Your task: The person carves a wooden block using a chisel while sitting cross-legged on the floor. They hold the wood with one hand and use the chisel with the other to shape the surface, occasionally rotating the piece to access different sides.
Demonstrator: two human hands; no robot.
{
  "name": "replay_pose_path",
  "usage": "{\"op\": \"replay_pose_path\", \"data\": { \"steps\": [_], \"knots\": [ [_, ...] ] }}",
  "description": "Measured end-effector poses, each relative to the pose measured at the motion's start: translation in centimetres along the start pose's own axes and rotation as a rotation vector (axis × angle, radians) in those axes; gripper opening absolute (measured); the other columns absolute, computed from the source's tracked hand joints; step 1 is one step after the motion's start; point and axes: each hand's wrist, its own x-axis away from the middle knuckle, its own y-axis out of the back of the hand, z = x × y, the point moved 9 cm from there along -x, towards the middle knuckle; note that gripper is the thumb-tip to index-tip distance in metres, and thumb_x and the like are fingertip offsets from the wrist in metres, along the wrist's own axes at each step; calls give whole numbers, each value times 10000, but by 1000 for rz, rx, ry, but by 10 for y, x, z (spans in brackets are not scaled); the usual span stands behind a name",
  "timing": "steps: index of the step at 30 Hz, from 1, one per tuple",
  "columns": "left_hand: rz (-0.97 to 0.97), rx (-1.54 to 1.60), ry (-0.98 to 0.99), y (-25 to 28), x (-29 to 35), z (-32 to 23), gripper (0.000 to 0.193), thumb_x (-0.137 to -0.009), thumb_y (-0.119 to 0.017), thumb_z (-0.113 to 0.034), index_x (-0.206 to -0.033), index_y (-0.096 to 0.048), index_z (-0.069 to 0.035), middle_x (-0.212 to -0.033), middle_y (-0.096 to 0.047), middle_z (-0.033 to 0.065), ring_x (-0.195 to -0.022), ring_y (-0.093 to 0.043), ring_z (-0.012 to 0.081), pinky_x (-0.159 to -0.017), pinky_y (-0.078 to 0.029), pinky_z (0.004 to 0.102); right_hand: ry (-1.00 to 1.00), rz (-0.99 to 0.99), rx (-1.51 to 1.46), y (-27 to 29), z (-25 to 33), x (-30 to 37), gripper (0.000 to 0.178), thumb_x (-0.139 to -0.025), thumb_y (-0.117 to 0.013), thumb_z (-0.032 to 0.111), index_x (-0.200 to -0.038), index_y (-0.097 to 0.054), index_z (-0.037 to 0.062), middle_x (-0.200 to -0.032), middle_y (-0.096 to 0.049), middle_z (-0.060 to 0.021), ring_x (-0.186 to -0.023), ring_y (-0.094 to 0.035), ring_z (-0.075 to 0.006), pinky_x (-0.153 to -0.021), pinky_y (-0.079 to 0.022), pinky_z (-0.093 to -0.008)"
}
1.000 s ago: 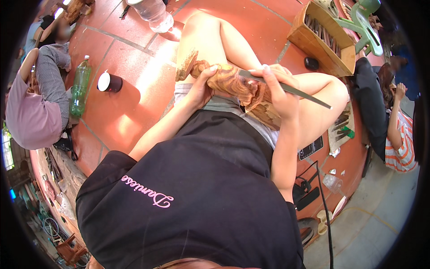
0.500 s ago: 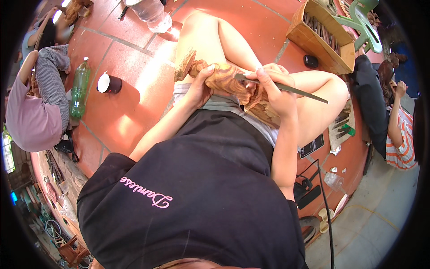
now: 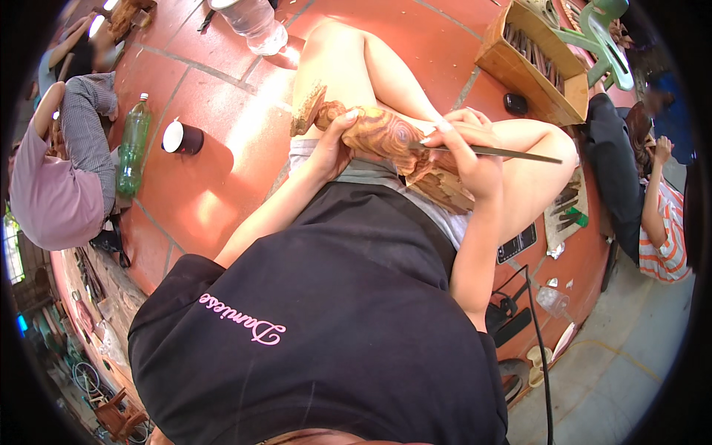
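Observation:
Across my lap lies a carved wooden figure with swirling brown grain, its rough knobbed end pointing up and left. My left hand is wrapped around its left part, thumb on top. My right hand grips a long, flat, dark metal file. The tool's left end rests on or just over the middle of the carving; its narrow end sticks out to the right past my hand. My right fingers partly hide the carving's right side.
On the tiled floor to the left stand a green bottle and a dark cup. A clear water jug is ahead. A wooden box of tools sits at far right, near a black case. People sit on both sides.
My right hand has shifted slightly right and away from me, and the file has slid right with it, lying flatter. My left hand and the carving stay almost in place.

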Motion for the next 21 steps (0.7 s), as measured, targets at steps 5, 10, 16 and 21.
{"op": "replay_pose_path", "data": {
  "steps": [5, 10, 16, 21],
  "knots": [
    [5, -6, 13, -1, 0, 1, 630, -925, -456, -498, -1324, -449, -11, -1249, -588, 160, -1109, -606, 284, -810, -574, 466, -16, -106, -81, 2, 6, -2, 210, -927, -611, 189, -796, -749, 100, -689, -664, 43, -826, -603, -108, -973, -307, -339],
    [1, -3, 16, 2, -1, 3, 632, -919, -462, -504, -1315, -458, -12, -1244, -592, 159, -1104, -609, 287, -814, -570, 470, 17, -35, -15, -7, 11, -3, 243, -930, -557, 140, -804, -728, 21, -756, -680, -52, -808, -611, -183, -878, -385, -340],
    [10, -18, 13, -2, 0, 0, 654, -910, -474, -512, -1324, -446, -7, -1244, -588, 167, -1110, -605, 293, -818, -569, 476, -43, -61, -71, 1, -3, 1, 181, -900, -633, 183, -776, -743, 111, -642, -635, 47, -816, -592, -101, -986, -294, -346],
    [7, 1, 16, -1, 0, 0, 643, -910, -484, -496, -1321, -444, -3, -1244, -585, 169, -1111, -604, 299, -817, -573, 478, -11, -69, -53, -9, 6, -5, 187, -922, -621, 200, -814, -746, 114, -666, -653, 40, -837, -594, -95, -985, -286, -345]
  ]
}}
